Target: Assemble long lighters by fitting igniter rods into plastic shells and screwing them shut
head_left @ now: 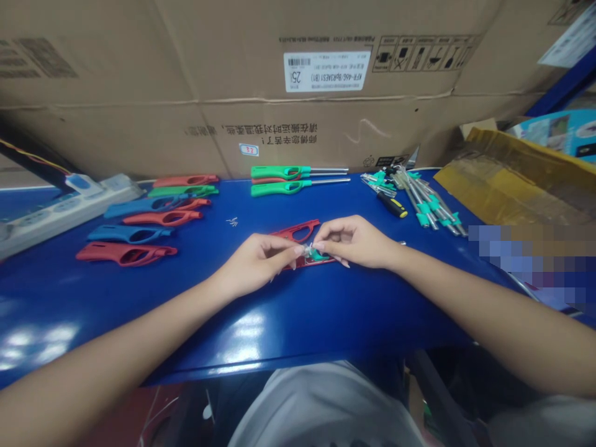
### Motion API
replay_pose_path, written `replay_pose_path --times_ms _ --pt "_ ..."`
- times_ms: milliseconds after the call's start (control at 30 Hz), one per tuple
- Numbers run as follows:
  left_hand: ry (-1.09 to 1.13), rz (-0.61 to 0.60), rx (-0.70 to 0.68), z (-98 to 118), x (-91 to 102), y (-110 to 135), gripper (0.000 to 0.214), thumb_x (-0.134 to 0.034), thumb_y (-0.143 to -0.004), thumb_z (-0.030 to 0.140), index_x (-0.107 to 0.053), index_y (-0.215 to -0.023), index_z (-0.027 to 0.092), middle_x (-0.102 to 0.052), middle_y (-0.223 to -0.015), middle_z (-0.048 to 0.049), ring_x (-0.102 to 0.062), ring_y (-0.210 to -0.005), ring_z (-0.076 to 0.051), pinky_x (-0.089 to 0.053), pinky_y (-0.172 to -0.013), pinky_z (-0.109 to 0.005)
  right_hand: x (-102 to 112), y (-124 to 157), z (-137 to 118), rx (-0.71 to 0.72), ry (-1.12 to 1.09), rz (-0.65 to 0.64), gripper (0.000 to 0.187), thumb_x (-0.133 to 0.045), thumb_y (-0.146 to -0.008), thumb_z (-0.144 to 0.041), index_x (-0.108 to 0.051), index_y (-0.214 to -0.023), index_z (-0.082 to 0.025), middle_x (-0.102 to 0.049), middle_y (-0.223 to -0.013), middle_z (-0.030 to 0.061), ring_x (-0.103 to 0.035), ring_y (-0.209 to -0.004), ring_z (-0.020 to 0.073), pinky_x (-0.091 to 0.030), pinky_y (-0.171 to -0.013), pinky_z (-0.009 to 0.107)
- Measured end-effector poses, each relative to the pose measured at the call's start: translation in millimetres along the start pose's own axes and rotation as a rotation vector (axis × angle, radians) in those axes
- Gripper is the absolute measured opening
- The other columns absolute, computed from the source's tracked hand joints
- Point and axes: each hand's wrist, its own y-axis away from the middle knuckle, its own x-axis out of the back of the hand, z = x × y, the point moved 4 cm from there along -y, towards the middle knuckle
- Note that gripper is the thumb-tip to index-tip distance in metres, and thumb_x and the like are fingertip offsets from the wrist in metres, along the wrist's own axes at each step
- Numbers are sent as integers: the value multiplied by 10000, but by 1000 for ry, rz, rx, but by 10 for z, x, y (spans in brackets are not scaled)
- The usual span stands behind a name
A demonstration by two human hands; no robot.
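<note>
Right grip (356, 242) at teal part (318, 255), apparently within red casing (300, 262)

My left hand (251, 264) sits left of the red shell (317, 263), fingertips (295, 251) pinched together over it; my right hand (361, 243) pinches likewise from its right, both forearms (162, 332) slanting inward toward it.
</note>
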Motion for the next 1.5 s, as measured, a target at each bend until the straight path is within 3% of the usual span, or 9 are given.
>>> replay_pose_path --times_ms 100,267,433,667,800,1133,1333,1500 --pt "-13 48 -16 -4 -11 9 359 -659 -895 461 -793 -911 129 -623 -612 22 -396 -458 -60 -313 -445 -199 -3 1 -15 -7 4 10 363 -765 -821 -472 -686 -858 -120 -597 -611 -22 -504 -448 70 -439 -423 207" --pt "-6 58 -69 -34 -36 8 351 -674 -889 467 -800 -882 140 -719 -735 -26 -572 -648 -118 -434 -619 -217 -11 11 -35 -19 1 18 347 -776 -809 -455 -686 -841 -121 -613 -629 -12 -509 -463 68 -429 -443 207" --pt "-22 30 -81 -29 -47 4 362 -650 -911 464 -793 -889 133 -733 -794 -48 -620 -755 -154 -466 -725 -247 -15 12 -41 -21 0 24 351 -785 -798 -459 -687 -832 -123 -614 -628 -11 -502 -468 66 -413 -446 208" --pt "-52 41 -59 56 -26 21 341 -641 -908 437 -792 -923 132 -651 -634 12 -447 -501 -82 -374 -515 -214 1 2 -21 -33 -12 19 395 -784 -790 -501 -699 -864 -122 -592 -552 -31 -494 -437 76 -415 -440 219" --pt "-49 42 -40 60 -13 31 341 -646 -907 422 -797 -999 131 -590 -542 40 -392 -437 -71 -320 -452 -209 3 -2 -36 -38 20 10 404 -700 -863 -523 -689 -793 -126 -575 -509 -35 -495 -425 74 -427 -452 219" --pt "-52 36 -43 43 -6 28 347 -653 -900 429 -801 -1035 145 -724 -744 -15 -439 -466 -65 -333 -431 -195 3 -7 -56 -30 7 12 359 -704 -869 -480 -701 -826 -124 -571 -522 -45 -480 -427 64 -406 -441 210" --pt "-21 43 -29 37 0 20 406 -649 -887 507 -794 -943 133 -563 -541 38 -419 -438 -70 -325 -434 -195 12 -2 -38 -39 -31 28 334 -764 -818 -445 -690 -887 -126 -587 -574 -46 -462 -431 62 -370 -423 216" --pt "-47 43 -52 28 -6 19 391 -632 -898 488 -790 -921 131 -520 -522 48 -406 -443 -73 -310 -435 -199 3 -15 -41 -5 -56 47 272 -774 -807 -385 -699 -846 -127 -612 -636 -34 -469 -512 56 -382 -495 214"
